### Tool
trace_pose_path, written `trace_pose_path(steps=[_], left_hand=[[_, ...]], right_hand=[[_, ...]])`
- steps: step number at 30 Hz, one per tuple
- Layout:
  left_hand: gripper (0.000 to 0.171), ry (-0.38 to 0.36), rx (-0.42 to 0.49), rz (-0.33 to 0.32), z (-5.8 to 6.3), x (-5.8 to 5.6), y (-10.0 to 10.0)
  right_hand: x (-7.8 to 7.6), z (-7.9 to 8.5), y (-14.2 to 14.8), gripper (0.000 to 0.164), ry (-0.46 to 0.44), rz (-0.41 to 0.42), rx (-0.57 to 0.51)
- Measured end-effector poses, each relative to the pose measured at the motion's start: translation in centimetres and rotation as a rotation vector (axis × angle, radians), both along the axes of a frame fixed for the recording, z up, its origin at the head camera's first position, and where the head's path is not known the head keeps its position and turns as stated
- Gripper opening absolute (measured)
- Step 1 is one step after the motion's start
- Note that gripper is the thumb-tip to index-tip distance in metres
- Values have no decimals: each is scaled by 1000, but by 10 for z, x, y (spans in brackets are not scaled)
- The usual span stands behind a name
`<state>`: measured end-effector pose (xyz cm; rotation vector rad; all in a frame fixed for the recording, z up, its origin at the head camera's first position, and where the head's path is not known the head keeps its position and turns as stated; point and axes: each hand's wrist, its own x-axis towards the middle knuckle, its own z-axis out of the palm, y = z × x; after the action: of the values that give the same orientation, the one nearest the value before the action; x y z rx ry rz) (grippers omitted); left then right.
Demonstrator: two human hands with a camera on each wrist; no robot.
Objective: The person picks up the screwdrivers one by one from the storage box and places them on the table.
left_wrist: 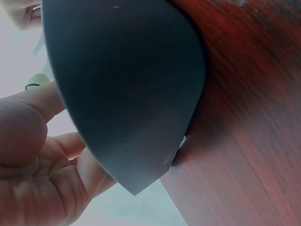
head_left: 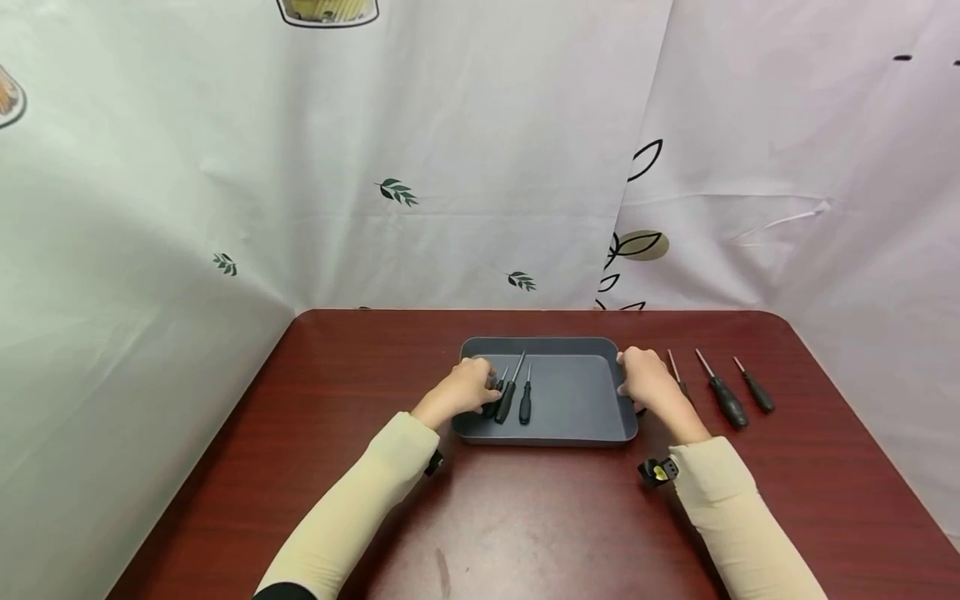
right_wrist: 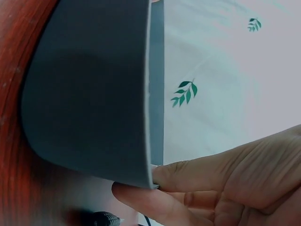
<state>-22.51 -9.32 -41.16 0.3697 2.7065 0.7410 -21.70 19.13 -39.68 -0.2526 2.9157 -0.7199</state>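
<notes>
A grey rectangular tray (head_left: pixel 577 400) lies on the table. My left hand (head_left: pixel 463 387) reaches over the tray's left rim, its fingers pinching the dark handle of a screwdriver (head_left: pixel 491 409) that they partly cover. Close beside it in the tray lie two more black-handled screwdrivers, a longer one (head_left: pixel 506 403) and a shorter one (head_left: pixel 526 402). In the left wrist view the tray wall (left_wrist: pixel 127 94) hides the fingertips. My right hand (head_left: pixel 647 382) pinches the tray's right rim; thumb and finger meet at its far corner in the right wrist view.
To the right of the tray, on the reddish-brown table (head_left: pixel 360 367), lie a thick-handled screwdriver (head_left: pixel 727 402), a smaller one (head_left: pixel 759 392) and one partly behind the right hand (head_left: pixel 675 367). A white printed curtain (head_left: pixel 480 150) hangs behind the table.
</notes>
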Motion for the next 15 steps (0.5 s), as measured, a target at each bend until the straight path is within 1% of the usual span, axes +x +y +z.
trace_pose_path(steps=[4, 6, 9, 12, 15], left_hand=[[44, -2, -8, 3, 1, 0, 1], [44, -4, -11, 1, 2, -1, 2], [44, -9, -13, 6, 2, -1, 2], [44, -8, -18, 11, 2, -1, 3], [35, 2, -45, 5, 1, -1, 3]], right_hand=[[2, 0, 2, 55, -38, -47, -79], [3, -1, 4, 58, -55, -68, -133], [2, -1, 6, 61, -71, -83, -184], [2, 0, 7, 59, -91, -92, -205], [1, -1, 7, 51, -120, -92, -217]])
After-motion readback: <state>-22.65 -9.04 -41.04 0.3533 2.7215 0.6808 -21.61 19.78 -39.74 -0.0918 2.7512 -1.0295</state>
